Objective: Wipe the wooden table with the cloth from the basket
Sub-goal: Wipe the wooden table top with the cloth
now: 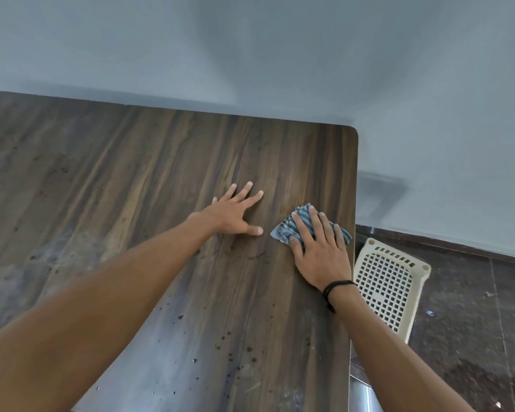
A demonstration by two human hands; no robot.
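Starting at the left, we see the wooden tabletop (131,173) with dull smears toward its 8 o'clock corner and dark specks scattered toward 6 o'clock. We take these for the dirt not yet cleared.

Near the middle, the left hand (235,214) lies flat with fingers spread and holds nothing. We judge it is planted there as a brace, steadying the body while the other arm reaches and rubs.

At 3 o'clock from it, near its thumb but apart, is the cloth (283,231), a striped blue-grey rag bunched on the tabletop close to the right edge. The right hand (320,248) covers most of it, with fingers laid straight and pressing down rather than curled round it. We read that flat palm as a way to spread pressure and drag the rag across the wood.

At 4 o'clock from the right hand, the cream basket (390,281) stands on the dark floor (473,307) beside the tabletop's edge, and the part we see holds nothing. So the cloth is out and the wiping looks under way, with much surface to go.
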